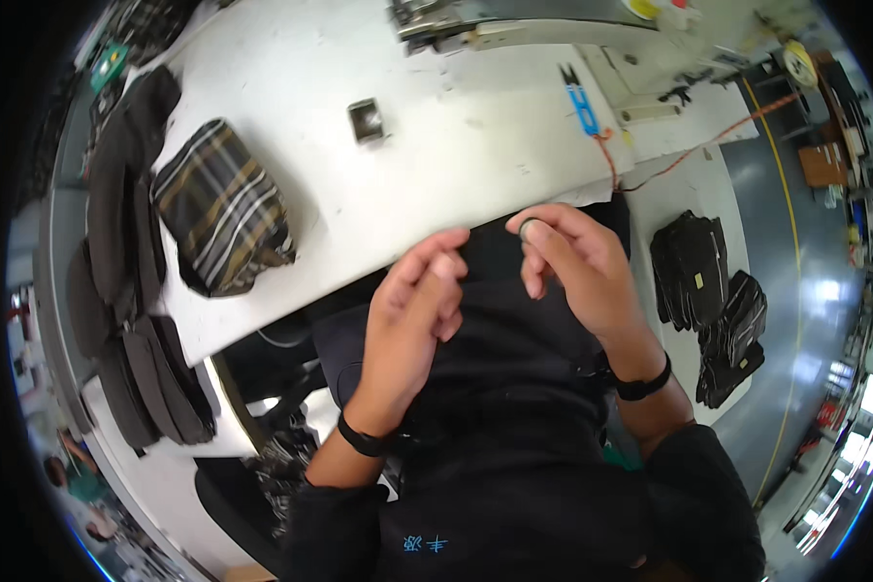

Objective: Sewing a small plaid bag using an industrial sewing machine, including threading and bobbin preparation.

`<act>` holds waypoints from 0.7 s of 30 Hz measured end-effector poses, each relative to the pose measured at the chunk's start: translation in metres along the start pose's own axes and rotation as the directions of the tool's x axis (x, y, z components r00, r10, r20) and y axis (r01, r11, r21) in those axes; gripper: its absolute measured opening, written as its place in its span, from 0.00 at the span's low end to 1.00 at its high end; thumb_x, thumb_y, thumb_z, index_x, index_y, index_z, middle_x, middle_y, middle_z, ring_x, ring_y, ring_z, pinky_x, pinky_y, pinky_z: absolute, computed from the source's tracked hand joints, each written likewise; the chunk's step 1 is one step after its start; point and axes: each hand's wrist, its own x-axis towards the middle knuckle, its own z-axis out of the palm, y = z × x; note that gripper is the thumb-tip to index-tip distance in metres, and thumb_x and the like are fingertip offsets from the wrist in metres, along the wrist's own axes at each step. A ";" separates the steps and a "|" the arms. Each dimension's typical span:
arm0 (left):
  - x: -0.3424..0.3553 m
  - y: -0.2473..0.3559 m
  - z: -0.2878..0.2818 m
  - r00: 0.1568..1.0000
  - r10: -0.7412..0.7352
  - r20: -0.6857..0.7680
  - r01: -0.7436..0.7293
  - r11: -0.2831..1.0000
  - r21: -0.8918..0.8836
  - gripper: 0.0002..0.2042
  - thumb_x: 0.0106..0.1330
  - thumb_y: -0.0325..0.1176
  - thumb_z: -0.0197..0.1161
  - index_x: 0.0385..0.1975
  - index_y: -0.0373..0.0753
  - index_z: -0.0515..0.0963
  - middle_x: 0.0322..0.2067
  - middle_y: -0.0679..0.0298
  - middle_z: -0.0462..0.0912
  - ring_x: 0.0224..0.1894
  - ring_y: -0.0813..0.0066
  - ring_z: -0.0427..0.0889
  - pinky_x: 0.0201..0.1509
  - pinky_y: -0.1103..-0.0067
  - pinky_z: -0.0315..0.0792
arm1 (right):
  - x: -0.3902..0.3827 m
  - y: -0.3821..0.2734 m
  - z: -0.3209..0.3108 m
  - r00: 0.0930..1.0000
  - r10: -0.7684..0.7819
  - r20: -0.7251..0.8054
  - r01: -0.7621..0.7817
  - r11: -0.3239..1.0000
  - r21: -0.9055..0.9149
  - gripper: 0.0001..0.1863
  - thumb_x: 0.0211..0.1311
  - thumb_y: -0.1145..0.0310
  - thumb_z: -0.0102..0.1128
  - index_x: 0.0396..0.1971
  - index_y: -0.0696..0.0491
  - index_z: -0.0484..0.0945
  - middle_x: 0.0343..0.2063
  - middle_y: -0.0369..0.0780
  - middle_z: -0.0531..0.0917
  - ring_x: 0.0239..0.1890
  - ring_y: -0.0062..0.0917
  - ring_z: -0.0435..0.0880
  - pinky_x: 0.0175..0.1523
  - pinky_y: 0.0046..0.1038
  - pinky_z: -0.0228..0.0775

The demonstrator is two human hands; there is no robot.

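Observation:
Both hands are raised in front of my body, just off the table's near edge, with a gap between them. My left hand (pixel 412 306) has its fingers curled and the thumb against them; whatever might be between them is too small to see. My right hand (pixel 582 272) pinches thumb and forefinger together around a tiny dark thing (pixel 527 228) whose kind I cannot make out. Beyond the hands, a small square metal box (pixel 366 121) sits on the white table (pixel 427 165). A folded plaid fabric piece (pixel 225 209) lies to the left.
Blue thread snips (pixel 582 105) on an orange cord (pixel 606 160) lie at the far right, near a sewing machine (pixel 524 29). Dark grey fabric pieces (pixel 126 213) are piled along the left. Stacked dark fabric pieces (pixel 691 272) rest on a side surface to the right.

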 end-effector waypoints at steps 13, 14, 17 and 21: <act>0.004 0.025 -0.005 0.993 -0.076 0.096 0.090 0.983 -0.158 0.30 0.85 0.49 0.39 0.68 0.25 0.67 0.64 0.46 0.76 0.67 0.61 0.76 0.72 0.69 0.70 | 0.016 0.018 0.044 0.576 -0.608 0.546 0.728 0.078 -0.681 0.21 0.57 0.75 0.64 0.52 0.62 0.80 0.32 0.39 0.77 0.29 0.29 0.78 0.35 0.30 0.72; 0.005 0.026 -0.006 0.991 -0.092 0.097 0.110 0.974 -0.199 0.30 0.85 0.49 0.40 0.68 0.25 0.67 0.65 0.46 0.75 0.69 0.60 0.74 0.73 0.68 0.69 | 0.017 0.018 0.044 0.543 -0.579 0.608 0.761 0.035 -0.647 0.24 0.55 0.75 0.63 0.54 0.63 0.80 0.33 0.39 0.76 0.29 0.29 0.77 0.36 0.30 0.72; 0.007 0.024 -0.015 0.982 -0.142 0.126 0.172 0.946 -0.275 0.30 0.84 0.49 0.41 0.69 0.26 0.65 0.66 0.46 0.74 0.71 0.60 0.72 0.74 0.69 0.68 | 0.009 0.011 0.047 0.575 -0.478 0.664 0.746 -0.026 -0.665 0.25 0.58 0.75 0.62 0.57 0.63 0.79 0.33 0.38 0.75 0.29 0.28 0.76 0.36 0.29 0.72; 0.006 0.025 -0.017 0.969 -0.190 0.156 0.228 0.931 -0.286 0.30 0.84 0.48 0.43 0.70 0.27 0.64 0.67 0.47 0.73 0.70 0.60 0.72 0.74 0.69 0.67 | 0.013 0.015 0.040 0.541 -0.479 0.691 0.785 -0.006 -0.620 0.28 0.55 0.78 0.64 0.59 0.61 0.79 0.32 0.38 0.79 0.27 0.29 0.75 0.33 0.29 0.70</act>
